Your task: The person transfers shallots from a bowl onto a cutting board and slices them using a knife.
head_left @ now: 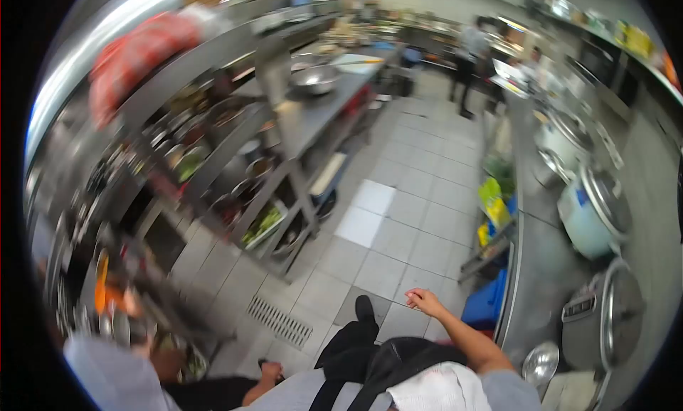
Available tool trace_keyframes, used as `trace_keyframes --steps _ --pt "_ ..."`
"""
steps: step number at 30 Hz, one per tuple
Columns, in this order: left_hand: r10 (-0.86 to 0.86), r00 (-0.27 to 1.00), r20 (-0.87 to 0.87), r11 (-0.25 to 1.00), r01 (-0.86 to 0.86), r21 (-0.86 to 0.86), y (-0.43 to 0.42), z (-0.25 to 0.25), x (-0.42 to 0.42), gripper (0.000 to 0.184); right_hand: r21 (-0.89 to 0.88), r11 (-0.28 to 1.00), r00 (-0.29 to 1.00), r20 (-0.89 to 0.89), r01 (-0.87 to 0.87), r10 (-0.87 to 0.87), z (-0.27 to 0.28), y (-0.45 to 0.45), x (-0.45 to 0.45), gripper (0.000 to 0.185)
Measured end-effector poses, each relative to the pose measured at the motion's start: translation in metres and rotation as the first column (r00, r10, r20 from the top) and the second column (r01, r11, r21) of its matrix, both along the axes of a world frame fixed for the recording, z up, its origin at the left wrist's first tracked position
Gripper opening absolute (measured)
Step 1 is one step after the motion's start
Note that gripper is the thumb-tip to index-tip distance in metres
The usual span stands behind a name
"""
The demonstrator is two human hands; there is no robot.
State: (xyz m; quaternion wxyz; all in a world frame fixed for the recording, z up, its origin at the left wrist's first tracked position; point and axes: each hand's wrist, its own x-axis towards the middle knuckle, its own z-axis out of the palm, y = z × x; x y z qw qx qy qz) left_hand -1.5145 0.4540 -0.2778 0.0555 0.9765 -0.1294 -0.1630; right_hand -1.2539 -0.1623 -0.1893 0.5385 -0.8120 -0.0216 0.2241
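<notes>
My right hand [423, 301] hangs over the tiled floor [405, 272] with its fingers loosely curled together, and I see nothing in it. It is nearest a blue bin [484, 301] under the right counter. Low beside my body, my left hand [270, 375] has its fingers bent in. Something dark shows at its edge, but I cannot make out what it is or whether it is held. A black shoe [364, 309] of mine stands on the floor. A white cloth [441, 391] lies against the front of my clothing.
A person's white sleeve [110, 372] is close on my left. Another person [469, 52] stands far down the aisle. Metal shelving [288, 190] with food containers lines the left. Large pots [594, 208] and a ladle [541, 363] stand along the right counter [544, 251]. A floor drain [279, 321] lies ahead.
</notes>
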Motion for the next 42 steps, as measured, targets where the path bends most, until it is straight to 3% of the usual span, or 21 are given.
trace_keyframes --steps 1,3,5,9,10,12,17,22,25,26,27,28,30,32,34,35,36,37,38,40,42 --pt "-0.071 0.992 0.106 0.997 0.066 0.051 -0.009 -0.004 0.029 0.03 -0.054 0.991 0.992 0.029 0.123 -0.122 -0.022 -0.033 0.002 0.04" --pt "-0.044 0.984 -0.171 0.991 0.022 -0.132 -0.025 0.002 0.114 0.029 -0.337 0.918 0.975 -0.004 0.208 -0.222 -0.083 -0.103 -0.011 0.047" --pt "-0.144 0.961 -0.234 0.98 0.106 -0.169 -0.058 -0.007 0.207 0.028 -0.542 0.84 0.971 -0.185 0.026 -0.149 -0.115 -0.155 -0.043 0.049" --pt "-0.443 0.893 -0.078 0.893 0.433 -0.12 -0.156 -0.01 0.433 0.028 -0.53 0.844 0.836 -0.422 0.086 -0.351 -0.108 -0.2 -0.07 0.048" --pt "-0.19 0.924 -0.331 0.969 0.123 -0.214 -0.188 -0.01 0.497 0.032 -0.524 0.839 0.802 -0.435 0.144 -0.41 -0.102 -0.204 -0.067 0.048" --pt "0.013 0.932 -0.363 0.936 -0.139 -0.323 -0.235 -0.016 0.61 0.043 -0.505 0.825 0.738 -0.449 0.254 -0.503 -0.094 -0.209 -0.049 0.047" --pt "0.082 0.968 -0.237 0.702 -0.225 -0.675 -0.355 0.008 0.839 0.029 -0.418 0.809 0.665 -0.468 0.414 -0.582 -0.109 -0.215 0.039 0.046" --pt "0.148 0.93 -0.337 0.538 -0.362 -0.762 -0.43 0.024 0.914 0.029 -0.344 0.848 0.711 -0.467 0.402 -0.526 -0.142 -0.255 0.169 0.045" --pt "0.149 0.915 -0.375 0.676 -0.371 -0.636 -0.415 -0.002 0.898 0.03 -0.317 0.871 0.747 -0.453 0.376 -0.487 -0.146 -0.299 0.247 0.044" --pt "0.181 0.882 -0.435 0.8 -0.389 -0.456 -0.407 -0.003 0.889 0.029 -0.308 0.879 0.763 -0.442 0.364 -0.471 -0.152 -0.315 0.275 0.044" --pt "0.068 0.933 -0.355 0.913 -0.202 -0.356 -0.396 -0.004 0.882 0.031 -0.307 0.886 0.783 -0.425 0.347 -0.454 -0.157 -0.332 0.304 0.044" --pt "0.235 0.857 -0.459 0.881 -0.387 -0.273 -0.392 0.007 0.869 0.031 -0.307 0.893 0.804 -0.404 0.329 -0.435 -0.166 -0.348 0.331 0.044" --pt "0.28 0.806 -0.521 0.837 -0.471 -0.279 -0.377 0.016 0.858 0.032 -0.325 0.906 0.86 -0.34 0.273 -0.381 -0.19 -0.381 0.383 0.043" --pt "0.248 0.695 -0.674 0.267 -0.718 -0.642 -0.358 0.035 0.856 0.027 -0.377 0.901 0.923 -0.222 0.217 -0.316 -0.231 -0.418 0.433 0.043" --pt "0.573 0.466 -0.674 0.014 -0.828 -0.56 -0.359 0.025 0.885 0.018 -0.432 0.867 0.95 -0.067 0.247 -0.304 -0.244 -0.449 0.497 0.042" --pt "0.598 0.711 -0.369 0.331 -0.639 -0.694 -0.358 0.034 0.92 0.013 -0.238 0.876 0.874 -0.152 0.42 -0.461 -0.196 -0.462 0.541 0.038" --pt "0.559 0.829 0.016 0.62 -0.404 -0.673 -0.348 0.029 0.951 0.01 -0.054 0.798 0.766 -0.251 0.6 -0.592 -0.123 -0.472 0.587 0.034" --pt "0.427 0.859 0.283 0.692 -0.109 -0.714 -0.328 0.007 0.975 0.011 -0.059 0.787 0.757 -0.236 0.615 -0.609 -0.092 -0.475 0.629 0.032" --pt "0.639 0.675 -0.369 -0.022 -0.463 -0.886 -0.337 0.019 1.004 0.014 -0.066 0.786 0.759 -0.221 0.615 -0.612 -0.067 -0.476 0.673 0.03" --pt "0.799 0.563 -0.213 0.037 -0.399 -0.916 -0.332 0.038 1.098 0.016 -0.08 0.838 0.82 -0.177 0.539 -0.544 -0.049 -0.475 0.734 0.03" --pt "0.804 0.564 -0.188 -0.077 -0.214 -0.974 -0.327 0.099 1.207 0.025 -0.126 0.868 0.861 -0.119 0.48 -0.494 -0.046 -0.459 0.78 0.031"
